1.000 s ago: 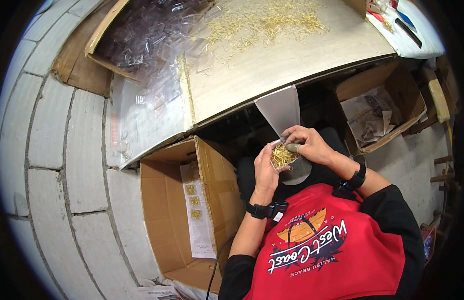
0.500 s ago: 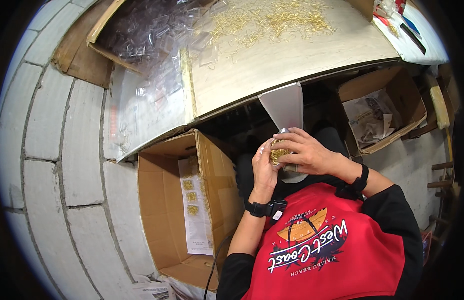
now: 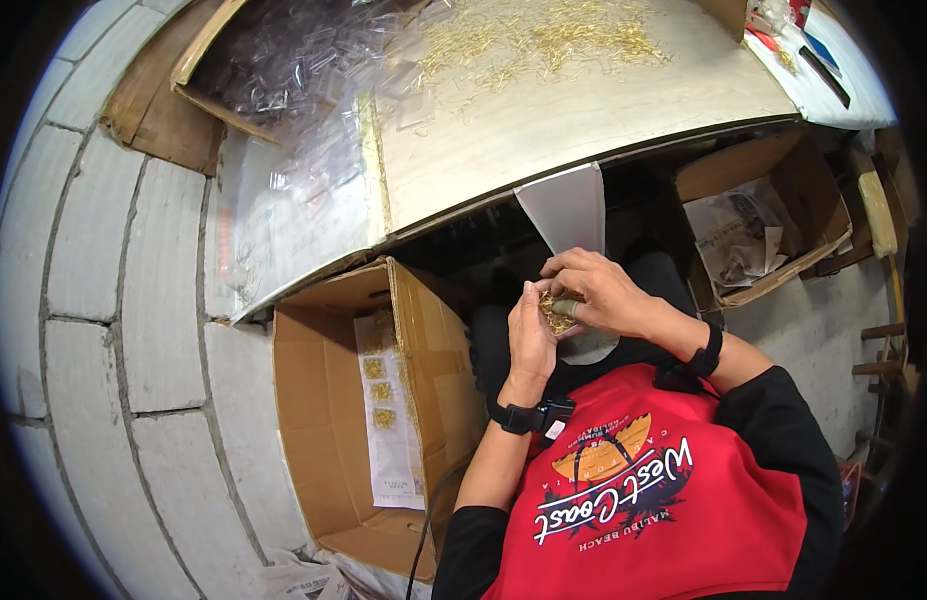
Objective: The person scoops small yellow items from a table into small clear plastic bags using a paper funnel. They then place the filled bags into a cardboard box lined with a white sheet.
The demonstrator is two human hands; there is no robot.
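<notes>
Gold wires lie on the cream desk, and in front of it are gold pieces, a brown carton and a red garment printed orange, white and dark.

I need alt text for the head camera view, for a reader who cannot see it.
A person's left hand holds gold-coloured wire pieces, with the right hand over them. Beyond, more pieces lie scattered on a pale table; an open cardboard box stands at left.

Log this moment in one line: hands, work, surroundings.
Left hand: holding gold wire pieces | Right hand: fingers over them | Table: scattered wires | Cardboard box: person's left
</notes>
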